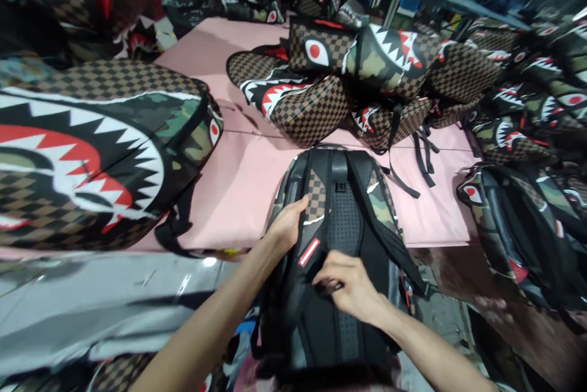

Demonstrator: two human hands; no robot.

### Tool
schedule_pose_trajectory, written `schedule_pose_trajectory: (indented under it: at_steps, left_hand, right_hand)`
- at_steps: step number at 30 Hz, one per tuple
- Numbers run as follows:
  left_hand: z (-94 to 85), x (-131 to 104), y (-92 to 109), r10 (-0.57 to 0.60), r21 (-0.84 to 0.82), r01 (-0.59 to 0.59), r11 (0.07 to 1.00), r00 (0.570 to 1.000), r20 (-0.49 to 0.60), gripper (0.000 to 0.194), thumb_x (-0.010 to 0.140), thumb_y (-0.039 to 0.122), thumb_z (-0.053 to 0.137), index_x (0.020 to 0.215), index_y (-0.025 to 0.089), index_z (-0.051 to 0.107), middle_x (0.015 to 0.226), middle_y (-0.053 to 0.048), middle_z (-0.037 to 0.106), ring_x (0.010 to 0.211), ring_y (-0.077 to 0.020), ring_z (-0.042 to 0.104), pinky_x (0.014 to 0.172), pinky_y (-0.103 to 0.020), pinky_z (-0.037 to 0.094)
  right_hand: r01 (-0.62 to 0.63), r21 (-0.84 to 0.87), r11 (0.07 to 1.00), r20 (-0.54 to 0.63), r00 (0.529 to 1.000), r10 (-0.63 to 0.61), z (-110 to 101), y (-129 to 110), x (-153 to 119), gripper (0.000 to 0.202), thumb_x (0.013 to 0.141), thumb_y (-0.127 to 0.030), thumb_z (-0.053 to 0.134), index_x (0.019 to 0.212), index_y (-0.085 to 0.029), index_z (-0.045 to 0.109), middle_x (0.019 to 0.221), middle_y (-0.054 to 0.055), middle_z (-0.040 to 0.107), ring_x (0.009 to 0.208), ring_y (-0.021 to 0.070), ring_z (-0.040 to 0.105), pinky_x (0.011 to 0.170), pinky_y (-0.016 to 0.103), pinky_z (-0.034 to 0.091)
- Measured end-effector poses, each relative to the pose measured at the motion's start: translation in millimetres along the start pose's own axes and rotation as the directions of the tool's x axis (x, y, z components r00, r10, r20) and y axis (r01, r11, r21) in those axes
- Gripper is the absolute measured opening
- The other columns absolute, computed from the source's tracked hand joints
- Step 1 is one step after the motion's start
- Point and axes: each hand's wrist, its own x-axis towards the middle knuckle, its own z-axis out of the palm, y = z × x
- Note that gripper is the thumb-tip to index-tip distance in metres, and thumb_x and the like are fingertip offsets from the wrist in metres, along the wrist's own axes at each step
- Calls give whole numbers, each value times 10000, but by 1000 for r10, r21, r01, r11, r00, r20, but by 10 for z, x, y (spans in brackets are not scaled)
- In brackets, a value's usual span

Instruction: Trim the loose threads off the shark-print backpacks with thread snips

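No wording can be read anywhere. On the backpack (346,230) being handled, a red label (309,252) with a white bar sits on one shoulder strap — any print on it is too small to tell. The dark tag (340,186) high on its padded back — illegible too.

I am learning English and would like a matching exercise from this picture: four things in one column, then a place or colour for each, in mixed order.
Column one:
1. Left hand
2. Right hand
3. Table top
4. Small label

Column two:
A. red and white
B. at the left side of the backpack
C. pink
D. over the middle of the backpack

Right pairs: 1-B, 2-D, 3-C, 4-A
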Motion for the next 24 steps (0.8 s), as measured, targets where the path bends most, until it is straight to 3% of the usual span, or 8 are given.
schedule_pose_trajectory:
  at_steps: [1,3,5,8,13,16,20,24]
  left_hand:
    - [-27,-16,41,75,45,-73,996,995,-65,190,853,182,477,926,90,626,908,-116,696,823,-179,658,835,-326,497]
    - [-67,-12,172,301,178,-268,947,934,-192,192,798,179,550,971,134,617,1012,-86,674,893,-162,635,861,-297,475]
    - [-34,72,356,519,341,-436,833,829,-210,229,765,225,587,986,171,615,1066,-57,653,953,-156,606,890,-286,449]
    - [234,407,650,669,507,-568,649,743,-25,256,748,281,583,977,179,633,1033,-50,662,988,-172,589,926,-303,418]
    - [954,1407,905,574,584,-524,620,810,118,208,772,157,493,920,126,636,955,-92,680,942,-168,613,878,-301,441]
    - [1232,1904,908,499,588,-481,650,854,146,220,802,161,461,937,88,618,962,-144,676,859,-173,639,800,-315,479]
    - [1370,2171,912,412,584,-480,654,874,257,302,834,312,477,951,84,636,951,-146,688,816,-181,649,783,-323,486]
    - [1431,2244,987,306,659,-637,401,771,559,376,761,457,558,914,141,694,972,-74,701,938,-210,617,897,-311,424]
  right_hand:
    - [-66,-16,998,-174,983,62,-124,99,-26,318,767,-83,405,888,-209,671,779,20,613,710,124,587,636,214,448]
    - [-285,-115,952,-478,856,198,-368,334,-122,305,838,-197,429,1087,-207,605,943,67,626,821,172,608,708,282,480]
    - [-480,-245,842,-576,771,272,-529,568,-238,472,809,-348,534,1255,-201,491,1099,122,599,870,244,622,693,353,501]
    - [-581,-329,744,-512,772,376,-619,820,-277,676,719,-405,630,1331,-208,421,1123,146,601,772,283,652,591,377,514]
    - [-428,237,872,-501,716,487,-1061,1091,337,577,715,-419,624,1236,-184,541,1033,89,670,900,242,639,742,338,524]
    - [-381,700,605,-252,661,707,-1460,1340,802,482,764,-504,549,987,-97,677,692,93,700,548,179,621,496,273,512]
    - [-303,919,252,21,676,736,-1659,1595,1077,393,785,-425,558,866,-62,685,667,103,705,437,133,572,421,227,493]
    - [-293,951,98,139,689,711,-1613,1633,1093,383,820,-412,511,880,-74,681,719,116,716,493,141,616,474,226,524]
